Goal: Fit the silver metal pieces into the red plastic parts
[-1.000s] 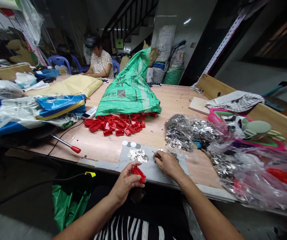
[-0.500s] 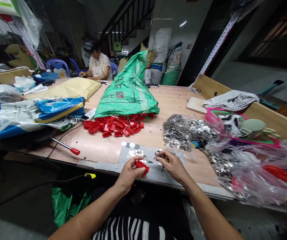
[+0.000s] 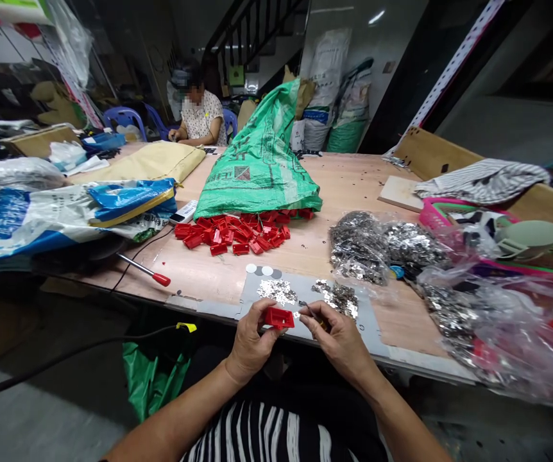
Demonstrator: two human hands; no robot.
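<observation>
My left hand [image 3: 252, 337] pinches a small red plastic piece [image 3: 279, 317] at the near table edge. My right hand [image 3: 339, 337] is closed on a thin dark metal tool [image 3: 306, 308] whose tip points toward the red piece. Both hands hover over a grey mat [image 3: 300, 292] that carries two little heaps of shiny metal bits [image 3: 277, 290]. Further back lies a pile of red plastic pieces [image 3: 238, 232] spilling from a green woven sack [image 3: 262, 163].
Clear plastic bags of metal parts [image 3: 382, 247] crowd the right side beside a pink basket [image 3: 437, 215]. A red-handled screwdriver [image 3: 144, 271] and blue-white sacks [image 3: 65, 212] lie left. Another person [image 3: 199, 115] sits at the far end. A green bag [image 3: 154, 375] hangs under the table.
My right hand has drawn back from the metal bits toward the red piece, and my left hand has lifted that piece closer to it. The camera tilted slightly.
</observation>
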